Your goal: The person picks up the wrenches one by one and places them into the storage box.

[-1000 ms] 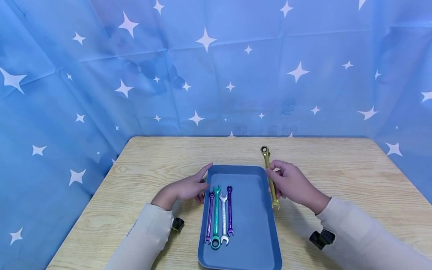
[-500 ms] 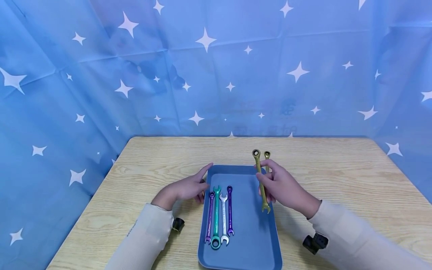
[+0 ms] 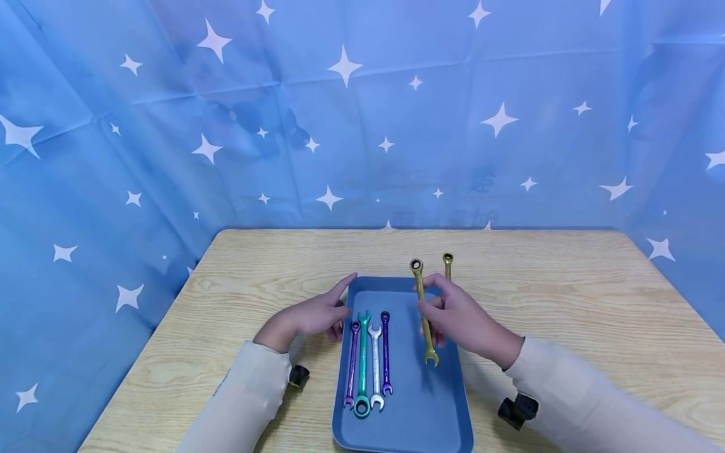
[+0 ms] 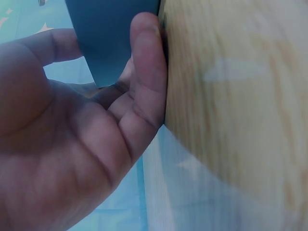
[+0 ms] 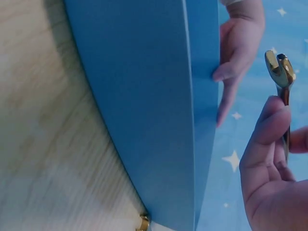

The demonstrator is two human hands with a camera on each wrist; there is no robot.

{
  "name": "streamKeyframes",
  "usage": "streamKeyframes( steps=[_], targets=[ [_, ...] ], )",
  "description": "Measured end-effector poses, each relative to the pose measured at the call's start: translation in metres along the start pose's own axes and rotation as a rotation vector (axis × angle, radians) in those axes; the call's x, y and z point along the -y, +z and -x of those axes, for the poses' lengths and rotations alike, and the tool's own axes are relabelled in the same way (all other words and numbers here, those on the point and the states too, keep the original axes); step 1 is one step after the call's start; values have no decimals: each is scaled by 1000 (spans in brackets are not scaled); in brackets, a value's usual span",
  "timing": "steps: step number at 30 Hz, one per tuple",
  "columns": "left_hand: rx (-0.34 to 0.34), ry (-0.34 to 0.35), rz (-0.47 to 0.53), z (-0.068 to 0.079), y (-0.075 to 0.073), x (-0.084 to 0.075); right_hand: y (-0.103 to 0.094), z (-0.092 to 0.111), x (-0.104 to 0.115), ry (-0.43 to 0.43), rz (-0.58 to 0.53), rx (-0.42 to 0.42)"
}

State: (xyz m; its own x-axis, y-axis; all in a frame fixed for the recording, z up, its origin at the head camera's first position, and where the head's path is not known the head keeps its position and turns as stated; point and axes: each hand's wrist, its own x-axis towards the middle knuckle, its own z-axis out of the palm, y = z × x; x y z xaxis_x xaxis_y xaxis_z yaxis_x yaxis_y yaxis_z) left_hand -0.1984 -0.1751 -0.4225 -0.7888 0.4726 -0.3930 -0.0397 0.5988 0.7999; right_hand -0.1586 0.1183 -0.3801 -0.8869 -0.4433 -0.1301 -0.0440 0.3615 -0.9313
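Note:
My right hand (image 3: 460,318) holds a gold combination wrench (image 3: 423,308) between thumb and fingers, over the right half of a blue tray (image 3: 416,418). Its ring end points away from me; in the right wrist view its open end (image 5: 280,72) sticks up past the fingertips. My left hand (image 3: 311,314) grips the tray's left edge near the far corner, thumb at the rim, other fingers curled low against the outer wall (image 4: 113,43). Inside the tray lie a purple wrench (image 3: 352,365), a green wrench (image 3: 364,358), a silver wrench (image 3: 376,368) and another purple wrench (image 3: 386,352), side by side.
Another gold wrench (image 3: 448,265) lies on the wooden table (image 3: 566,283) beyond the tray's far right corner, partly hidden by my right hand. A blue curtain with white stars (image 3: 396,126) hangs behind the table and at both sides.
My right hand has carried the gold wrench leftward from beside the tray's right rim to over the tray, uncovering the other gold wrench behind. The left hand and tray stay put.

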Motion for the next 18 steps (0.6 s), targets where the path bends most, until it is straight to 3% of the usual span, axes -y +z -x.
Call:
streamKeyframes(
  steps=[18],
  targets=[
    [-6, 1, -6, 0, 0, 0, 18, -4, -10, 19, -28, 89]
  ],
)
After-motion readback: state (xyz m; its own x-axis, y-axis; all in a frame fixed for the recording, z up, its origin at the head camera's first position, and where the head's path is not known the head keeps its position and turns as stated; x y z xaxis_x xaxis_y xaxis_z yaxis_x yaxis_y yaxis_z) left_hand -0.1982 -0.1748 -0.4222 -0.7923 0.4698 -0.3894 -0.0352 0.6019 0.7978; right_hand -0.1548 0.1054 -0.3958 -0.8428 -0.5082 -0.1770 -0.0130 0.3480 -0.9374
